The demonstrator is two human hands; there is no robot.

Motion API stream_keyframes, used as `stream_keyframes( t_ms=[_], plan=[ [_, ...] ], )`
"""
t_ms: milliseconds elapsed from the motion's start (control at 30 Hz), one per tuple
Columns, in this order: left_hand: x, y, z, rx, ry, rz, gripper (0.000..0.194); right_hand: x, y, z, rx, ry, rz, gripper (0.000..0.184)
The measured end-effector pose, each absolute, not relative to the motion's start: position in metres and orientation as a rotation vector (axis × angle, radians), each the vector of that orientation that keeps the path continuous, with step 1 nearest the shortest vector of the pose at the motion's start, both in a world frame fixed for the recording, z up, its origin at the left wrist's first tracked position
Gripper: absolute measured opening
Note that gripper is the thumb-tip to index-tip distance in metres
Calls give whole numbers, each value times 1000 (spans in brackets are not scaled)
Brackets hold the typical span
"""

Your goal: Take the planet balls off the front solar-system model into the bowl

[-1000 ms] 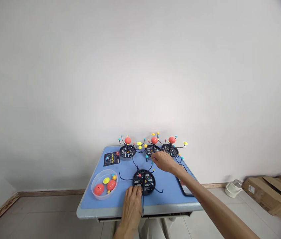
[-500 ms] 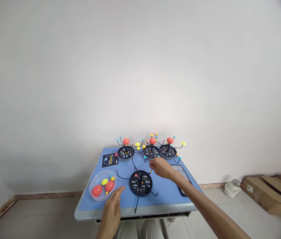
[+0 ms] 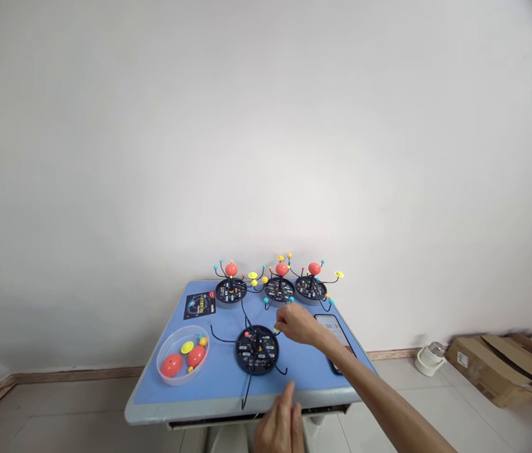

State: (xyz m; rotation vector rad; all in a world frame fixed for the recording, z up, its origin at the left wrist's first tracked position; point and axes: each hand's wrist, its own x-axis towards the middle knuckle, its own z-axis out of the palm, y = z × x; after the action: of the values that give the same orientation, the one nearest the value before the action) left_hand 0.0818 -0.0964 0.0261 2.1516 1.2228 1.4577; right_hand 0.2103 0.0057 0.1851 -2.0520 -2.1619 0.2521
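Note:
A solar system model (image 3: 256, 365) with a round black base and several bent black rods stands on the blue table top. My right hand (image 3: 297, 324) is closed in a pinch at the end of one rod, over a small yellow ball (image 3: 276, 329); the fingertips partly hide it. A small red ball (image 3: 246, 334) sits on another rod. Below the model, at the table's front edge, my left hand (image 3: 279, 425) is slightly blurred, holds nothing and has its index finger stretched out. On the left a clear round tray (image 3: 159, 358) contains red, yellow, orange and blue ball parts.
Along the back stand three models with balls on their rods: left (image 3: 231, 289), middle (image 3: 280, 288) and right (image 3: 310, 289). A black printed card (image 3: 200, 305) lies at left. Under my right forearm is a phone (image 3: 329, 324). Cardboard boxes (image 3: 502, 371) and a white jug (image 3: 430, 360) are on the floor.
My left hand has moved right, from beside the tray to the front of the table below the model. My right hand stays at the rod's end. The whole view has shifted slightly.

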Motion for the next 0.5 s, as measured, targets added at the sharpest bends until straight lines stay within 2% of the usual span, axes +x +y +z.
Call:
stream_keyframes(
  t_ms=[167,500],
  plan=[
    [77,-49,53,2034,1302,1562,45,206,0,182,-2060,-2033,252,15],
    [91,-5,54,2049,1305,1467,43,205,-2,162,-1916,-1790,370,19]
  ],
)
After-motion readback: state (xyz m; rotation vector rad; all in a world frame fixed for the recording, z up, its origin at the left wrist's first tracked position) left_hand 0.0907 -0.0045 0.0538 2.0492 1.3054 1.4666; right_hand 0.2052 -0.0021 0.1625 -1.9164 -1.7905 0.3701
